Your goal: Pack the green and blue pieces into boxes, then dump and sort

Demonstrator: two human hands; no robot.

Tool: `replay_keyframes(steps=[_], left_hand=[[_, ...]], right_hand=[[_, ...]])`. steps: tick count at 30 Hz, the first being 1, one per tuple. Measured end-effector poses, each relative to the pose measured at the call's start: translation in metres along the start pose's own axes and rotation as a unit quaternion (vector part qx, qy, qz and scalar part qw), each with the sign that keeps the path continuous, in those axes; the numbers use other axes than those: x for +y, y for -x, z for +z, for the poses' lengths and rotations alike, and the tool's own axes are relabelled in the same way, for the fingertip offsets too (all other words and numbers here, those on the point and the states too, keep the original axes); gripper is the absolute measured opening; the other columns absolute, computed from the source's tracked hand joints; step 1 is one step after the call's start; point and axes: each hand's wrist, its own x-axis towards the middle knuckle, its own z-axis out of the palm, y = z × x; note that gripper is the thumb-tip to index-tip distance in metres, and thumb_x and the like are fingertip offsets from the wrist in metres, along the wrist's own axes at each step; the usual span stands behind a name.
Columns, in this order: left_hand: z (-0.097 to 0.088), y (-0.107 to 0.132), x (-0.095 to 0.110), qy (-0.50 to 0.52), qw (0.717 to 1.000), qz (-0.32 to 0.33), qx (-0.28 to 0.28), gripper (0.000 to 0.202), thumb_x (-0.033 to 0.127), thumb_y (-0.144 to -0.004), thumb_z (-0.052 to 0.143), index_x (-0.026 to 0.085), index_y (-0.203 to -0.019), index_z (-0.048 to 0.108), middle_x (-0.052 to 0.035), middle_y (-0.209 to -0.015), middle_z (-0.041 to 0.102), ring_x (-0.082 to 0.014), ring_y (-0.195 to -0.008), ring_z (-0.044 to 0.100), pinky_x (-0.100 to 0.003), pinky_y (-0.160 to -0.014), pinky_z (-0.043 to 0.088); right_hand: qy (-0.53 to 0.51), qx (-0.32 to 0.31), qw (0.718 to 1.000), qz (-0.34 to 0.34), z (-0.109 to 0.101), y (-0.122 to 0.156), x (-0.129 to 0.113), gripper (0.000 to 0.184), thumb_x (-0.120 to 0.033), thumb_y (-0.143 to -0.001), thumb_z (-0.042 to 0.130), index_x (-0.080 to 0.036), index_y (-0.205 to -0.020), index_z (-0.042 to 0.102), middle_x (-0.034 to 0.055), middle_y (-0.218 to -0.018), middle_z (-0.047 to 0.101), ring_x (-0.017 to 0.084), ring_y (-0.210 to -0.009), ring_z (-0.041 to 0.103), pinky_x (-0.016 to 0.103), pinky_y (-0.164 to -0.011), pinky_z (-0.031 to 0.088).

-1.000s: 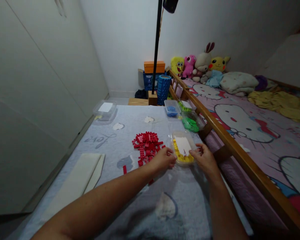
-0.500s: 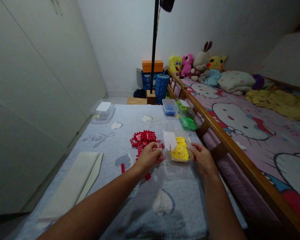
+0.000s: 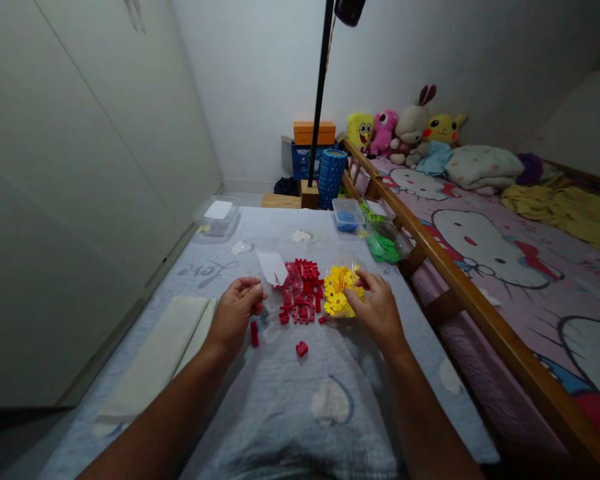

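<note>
My left hand [image 3: 239, 308] is closed on the near-left edge of a clear plastic lid [image 3: 265, 297], which carries a white label [image 3: 273, 268] and tilts over part of the red pieces. Those red plastic building pieces [image 3: 306, 293] lie heaped on the cloth. Just right of the heap stands a clear container of yellow flower-shaped pieces [image 3: 339, 293]. At its right side is my right hand [image 3: 377, 308], thumb and fingers apart over the yellow pieces; whether a fingertip presses the container's wall is unclear. A loose red block [image 3: 301, 349] and a red strip [image 3: 255, 333] lie nearer me.
Clear boxes with blue pieces [image 3: 347, 221] and green pieces [image 3: 383, 250] stand at the back right, by the wooden bed rail [image 3: 425, 230]. Another clear box [image 3: 219, 217] sits back left. A folded pale sheet [image 3: 155, 360] lies front left. A black pole [image 3: 320, 100] rises behind.
The lid has come open from the yellow container and swung left in my left hand, over the red heap. My right hand has moved from the container's side to above the yellow pieces.
</note>
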Motion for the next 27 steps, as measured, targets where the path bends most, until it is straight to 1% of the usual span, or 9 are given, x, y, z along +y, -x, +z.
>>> replay_keyframes(steps=[2,5,8,10,14,18,21,24,27], left_hand=[[-0.006,-0.001,-0.006,0.004,1.0,0.004,0.023,0.04,0.04,-0.067,0.076,0.017,-0.093,0.057,0.0026,-0.067,0.063,-0.0085,-0.052,0.05,-0.019,-0.05,0.039],[-0.013,-0.005,-0.016,0.013,0.999,0.004,0.048,0.039,0.038,-0.067,0.075,0.016,-0.096,0.057,0.0022,-0.069,0.064,-0.0085,-0.053,0.051,-0.019,-0.051,0.04],[-0.016,-0.007,-0.022,0.027,0.998,0.0,0.064,0.039,0.035,-0.066,0.074,0.016,-0.097,0.058,0.0024,-0.071,0.063,-0.0082,-0.054,0.051,-0.019,-0.052,0.041],[-0.017,-0.008,-0.024,0.032,0.997,-0.002,0.072,0.039,0.034,-0.066,0.074,0.016,-0.096,0.059,0.0033,-0.069,0.062,-0.0078,-0.053,0.051,-0.019,-0.051,0.04],[-0.017,-0.01,-0.026,0.034,0.996,-0.003,0.084,0.036,0.033,-0.065,0.072,0.016,-0.095,0.06,0.0049,-0.066,0.058,-0.0074,-0.052,0.048,-0.018,-0.049,0.039],[-0.02,-0.012,-0.031,0.045,0.995,-0.002,0.091,0.039,0.032,-0.064,0.072,0.016,-0.096,0.06,0.0047,-0.066,0.059,-0.0076,-0.052,0.047,-0.018,-0.048,0.038],[-0.023,-0.013,-0.035,0.046,0.995,-0.004,0.093,0.039,0.032,-0.064,0.072,0.016,-0.097,0.059,0.0039,-0.067,0.06,-0.0078,-0.051,0.048,-0.018,-0.048,0.039],[-0.024,-0.015,-0.037,0.045,0.994,-0.004,0.095,0.039,0.033,-0.065,0.071,0.016,-0.098,0.059,0.0037,-0.068,0.06,-0.0078,-0.051,0.048,-0.018,-0.048,0.039],[-0.024,-0.015,-0.037,0.05,0.994,-0.001,0.1,0.04,0.032,-0.065,0.071,0.016,-0.099,0.058,0.0041,-0.068,0.059,-0.0078,-0.051,0.048,-0.018,-0.048,0.039]], right_hand=[[0.033,0.026,0.999,-0.006,0.004,0.006,0.006,0.053,-0.042,-0.07,0.068,-0.018,-0.118,0.07,0.0137,-0.115,0.063,0.034,-0.114,0.056,0.055,-0.105,0.041],[0.008,0.021,0.999,0.029,0.008,0.018,0.02,0.064,-0.047,-0.072,0.068,-0.023,-0.131,0.063,0.0148,-0.14,0.048,0.036,-0.132,0.046,0.055,-0.112,0.036],[-0.053,-0.002,0.997,0.062,0.014,0.03,0.031,0.078,-0.048,-0.075,0.068,-0.026,-0.147,0.048,0.0133,-0.147,0.043,0.033,-0.136,0.045,0.051,-0.114,0.037],[-0.08,0.007,0.994,0.079,0.018,0.035,0.033,0.086,-0.046,-0.075,0.07,-0.027,-0.152,0.038,0.0132,-0.148,0.043,0.033,-0.137,0.046,0.051,-0.114,0.037],[-0.082,0.026,0.993,0.087,0.023,0.037,0.028,0.092,-0.044,-0.074,0.072,-0.024,-0.155,0.033,0.0156,-0.148,0.045,0.035,-0.136,0.046,0.054,-0.113,0.039],[-0.027,0.034,0.999,0.019,0.023,0.03,0.017,0.083,-0.039,-0.073,0.073,-0.021,-0.149,0.044,0.0143,-0.136,0.054,0.033,-0.128,0.052,0.051,-0.111,0.041],[0.018,0.024,0.999,-0.043,0.028,0.028,0.009,0.076,-0.034,-0.074,0.075,-0.022,-0.144,0.049,0.0128,-0.131,0.053,0.031,-0.124,0.052,0.051,-0.11,0.042],[0.049,0.016,0.993,-0.105,0.037,0.032,0.002,0.076,-0.032,-0.075,0.077,-0.022,-0.146,0.048,0.0136,-0.13,0.049,0.031,-0.123,0.05,0.051,-0.108,0.044],[0.081,0.014,0.981,-0.173,0.049,0.039,-0.006,0.074,-0.028,-0.081,0.073,-0.023,-0.148,0.045,0.0143,-0.129,0.049,0.032,-0.122,0.048,0.054,-0.106,0.044]])
